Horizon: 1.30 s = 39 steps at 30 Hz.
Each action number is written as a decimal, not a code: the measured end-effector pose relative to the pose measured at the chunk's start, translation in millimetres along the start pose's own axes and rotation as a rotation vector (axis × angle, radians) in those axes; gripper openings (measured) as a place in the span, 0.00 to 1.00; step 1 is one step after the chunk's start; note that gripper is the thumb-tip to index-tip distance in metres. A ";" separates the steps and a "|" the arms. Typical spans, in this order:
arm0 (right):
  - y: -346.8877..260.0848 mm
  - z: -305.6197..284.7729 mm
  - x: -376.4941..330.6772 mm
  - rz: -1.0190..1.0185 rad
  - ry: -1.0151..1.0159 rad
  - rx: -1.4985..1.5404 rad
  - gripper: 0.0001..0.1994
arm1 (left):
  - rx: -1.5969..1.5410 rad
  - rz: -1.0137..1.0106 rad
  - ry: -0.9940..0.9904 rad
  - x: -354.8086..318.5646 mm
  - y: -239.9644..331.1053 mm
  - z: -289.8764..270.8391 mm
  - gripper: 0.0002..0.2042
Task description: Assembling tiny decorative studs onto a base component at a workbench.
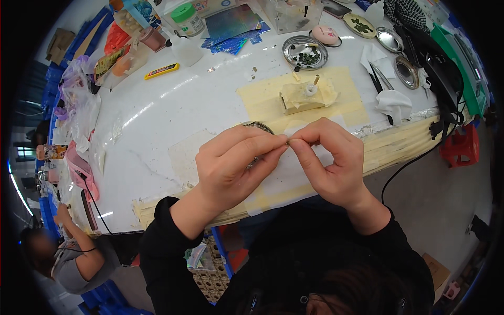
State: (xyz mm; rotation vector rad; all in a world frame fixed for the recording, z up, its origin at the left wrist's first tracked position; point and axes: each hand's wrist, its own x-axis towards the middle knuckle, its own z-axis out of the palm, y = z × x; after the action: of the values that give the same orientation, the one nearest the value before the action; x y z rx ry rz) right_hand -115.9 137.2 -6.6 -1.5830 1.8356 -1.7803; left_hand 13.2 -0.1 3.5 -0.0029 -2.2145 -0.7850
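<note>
My left hand (236, 163) and my right hand (331, 160) meet above the near edge of the white table (173, 110). Their thumbs and forefingers pinch one very small dark piece (287, 142) between them; its shape is too small to tell. Under my left fingers the rim of a small round metal dish (258, 125) shows, mostly hidden. Behind the hands a tape-wrapped beige block (304, 95) sits on a patch of beige masking tape (262, 97), with a small white ring and a stick on top.
A round metal tray (304, 52) with small dark green pieces stands at the back, beside metal lids, tweezers and white cloths (395, 102). Bottles, bags and a yellow cutter (161, 71) crowd the back left. Another person (68, 257) sits at lower left. A red stool (462, 146) stands right.
</note>
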 end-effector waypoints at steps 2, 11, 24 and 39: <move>-0.6 -0.3 0.7 -0.019 -0.004 -0.017 0.02 | 0.007 -0.010 -0.001 0.6 2.2 0.3 0.11; -0.8 -2.1 1.2 0.004 -0.029 0.011 0.02 | -0.205 -0.202 -0.060 -0.6 3.4 -0.8 0.08; 3.1 -7.1 1.1 0.108 -0.042 0.111 0.05 | -0.168 -0.200 -0.075 -0.6 5.1 -4.7 0.08; 26.9 -33.6 51.6 -0.093 0.062 -0.543 0.06 | -0.086 -0.214 0.027 0.8 3.1 -4.0 0.07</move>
State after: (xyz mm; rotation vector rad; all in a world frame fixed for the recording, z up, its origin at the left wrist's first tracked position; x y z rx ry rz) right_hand -177.2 115.2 9.8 -1.8181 2.4637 -1.4462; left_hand 16.1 0.1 7.8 0.2050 -2.1772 -0.9903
